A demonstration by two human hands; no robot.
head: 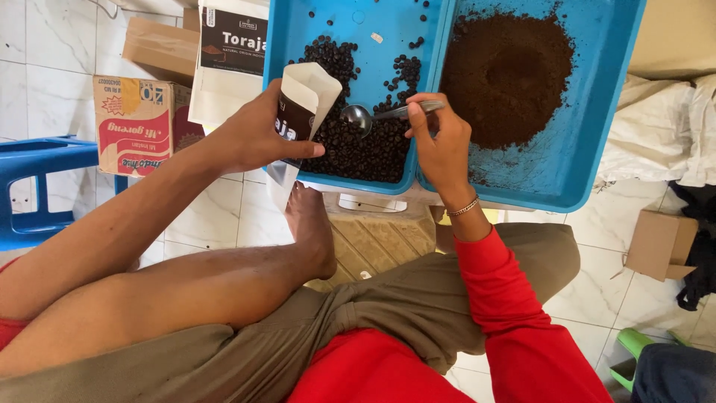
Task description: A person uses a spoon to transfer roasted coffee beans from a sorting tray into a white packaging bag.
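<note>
My left hand [257, 138] grips the white pouch [302, 104], mouth open, at the edge of the blue tray [291, 45] — filling step. My right hand [440, 138] pinches the spoon [373, 116], bowl empty over the coffee beans [365, 145]. Next, I judge: dip, scoop, tip in.

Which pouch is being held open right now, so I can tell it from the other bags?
Find the two blue trays at top centre; the left one holds coffee beans. At its near left corner the left hand grips a small white pouch with a dark label, mouth open beside the spoon in the right hand. The other bag lies flat behind.
</note>
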